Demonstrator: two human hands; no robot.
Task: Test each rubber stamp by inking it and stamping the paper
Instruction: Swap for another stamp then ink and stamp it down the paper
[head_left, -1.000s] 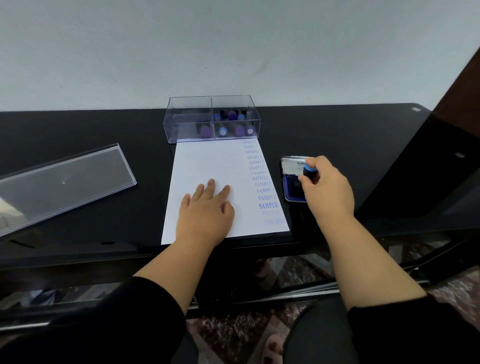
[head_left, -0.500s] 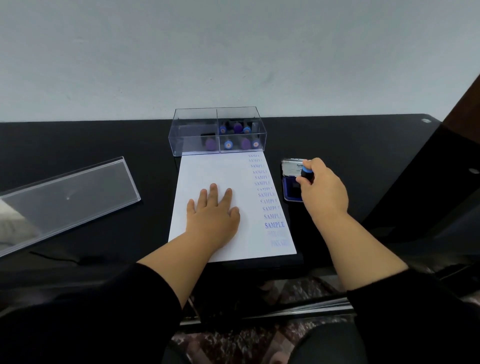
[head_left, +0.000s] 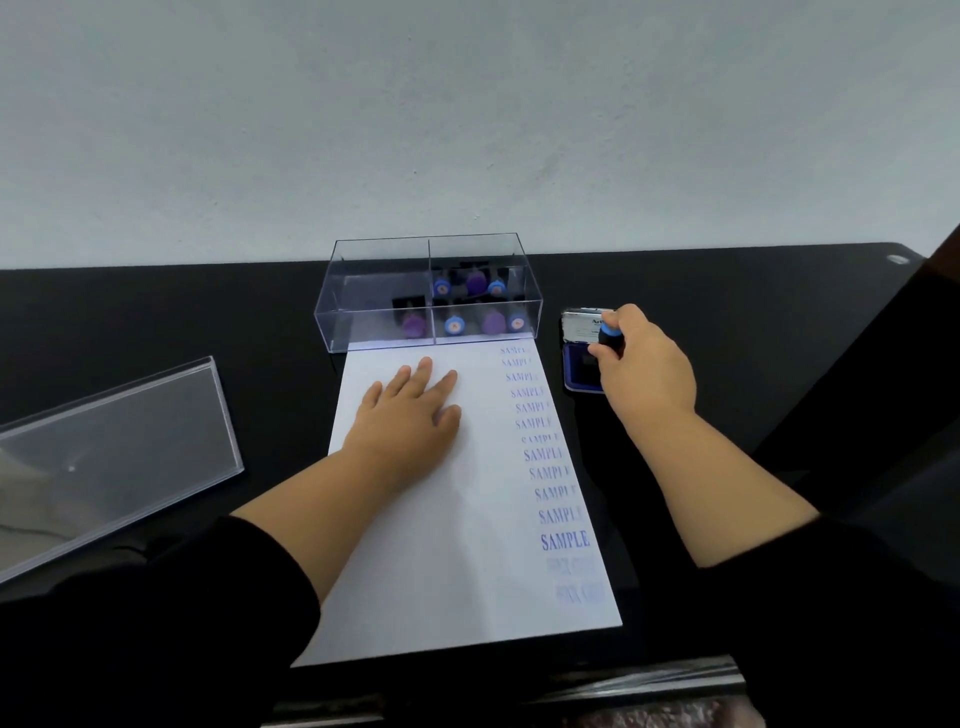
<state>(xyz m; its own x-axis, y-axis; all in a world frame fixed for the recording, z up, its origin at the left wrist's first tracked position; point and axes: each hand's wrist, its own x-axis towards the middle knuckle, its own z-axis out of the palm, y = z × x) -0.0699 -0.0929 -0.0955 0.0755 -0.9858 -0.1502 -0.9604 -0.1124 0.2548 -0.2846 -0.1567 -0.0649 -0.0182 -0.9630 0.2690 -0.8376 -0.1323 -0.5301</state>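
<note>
A white sheet of paper (head_left: 447, 545) lies on the black table, with a column of blue "SAMPLE" prints (head_left: 545, 452) down its right edge. My left hand (head_left: 410, 415) rests flat on the paper, fingers spread. My right hand (head_left: 644, 369) grips a black stamp with a blue cap (head_left: 607, 332) and holds it down on the open blue ink pad (head_left: 579, 371), just right of the paper. The pad's lid (head_left: 584, 325) stands open behind it.
A clear two-compartment box (head_left: 428, 293) at the paper's far end holds several blue- and purple-capped stamps, most in its right half. The clear lid (head_left: 114, 447) lies on the table to the left. A wall rises behind the table's far edge.
The camera has tilted up, so everything sits lower in view. My right hand stays on the ink pad with the stamp. My left hand stays flat on the paper.
</note>
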